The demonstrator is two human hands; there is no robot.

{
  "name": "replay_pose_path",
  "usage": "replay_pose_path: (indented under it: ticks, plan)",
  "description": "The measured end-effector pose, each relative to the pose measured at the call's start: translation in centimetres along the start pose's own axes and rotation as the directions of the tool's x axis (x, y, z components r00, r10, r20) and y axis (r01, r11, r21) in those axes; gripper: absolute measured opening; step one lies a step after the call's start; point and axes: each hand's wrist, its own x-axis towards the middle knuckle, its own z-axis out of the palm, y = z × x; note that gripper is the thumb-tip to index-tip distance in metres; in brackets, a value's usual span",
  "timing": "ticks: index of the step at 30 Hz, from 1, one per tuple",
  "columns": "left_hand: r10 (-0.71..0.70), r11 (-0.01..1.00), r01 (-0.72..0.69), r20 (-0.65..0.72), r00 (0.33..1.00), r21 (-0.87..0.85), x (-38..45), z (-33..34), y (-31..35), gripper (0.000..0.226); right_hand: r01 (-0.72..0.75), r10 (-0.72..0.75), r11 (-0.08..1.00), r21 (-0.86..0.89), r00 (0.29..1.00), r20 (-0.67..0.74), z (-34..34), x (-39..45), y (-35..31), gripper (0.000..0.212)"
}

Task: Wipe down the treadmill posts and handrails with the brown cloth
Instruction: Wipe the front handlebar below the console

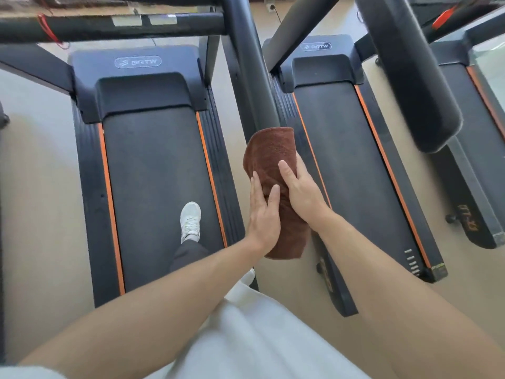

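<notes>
The brown cloth [273,157] is draped over the dark grey handrail [251,86] on the right side of the treadmill I stand on. It hides the rail's near end. My left hand [263,214] grips the cloth from the left, thumb lying on top. A little farther up, my right hand [299,191] grips it from the right, with its thumb on top and its fingers wrapped round the far side. Beyond the cloth the bare rail runs up to the console.
My white shoe [190,221] stands on the black belt [155,165] with orange edge strips. A black crossbar [109,27] spans the top. A second treadmill [352,165] lies close on the right, its padded handrail [410,77] jutting toward me. Beige floor [35,187] lies between the machines.
</notes>
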Motion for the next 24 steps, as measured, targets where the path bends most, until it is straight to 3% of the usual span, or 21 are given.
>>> replay_pose_path:
  ticks: [9, 13, 17, 24]
  plan:
    - [-0.092, 0.994, 0.089, 0.049, 0.995, 0.061, -3.8, -0.1, -1.6, 0.079, 0.012, -0.012, 0.999, 0.032, 1.0, -0.018, 0.4, -4.2, 2.9, 0.061]
    - [-0.099, 0.989, 0.104, 0.053, 0.994, -0.1, -1.7, -0.9, -0.1, 0.065, -0.03, 0.036, 0.987, 0.16, 0.999, -0.035, 0.6, -4.5, 2.5, 0.052]
    - [-0.071, 0.996, 0.068, -0.052, 0.996, -0.055, 1.0, 0.6, 2.2, 0.069, -0.063, 0.068, 0.975, 0.213, 0.998, -0.014, 0.5, -3.7, 1.8, 0.041]
    - [-0.058, 0.997, 0.052, -0.107, 0.993, -0.061, 4.6, 0.5, 3.4, 0.083, -0.002, 0.001, 1.0, -0.021, 0.999, -0.051, 1.2, 0.0, 0.2, 0.054]
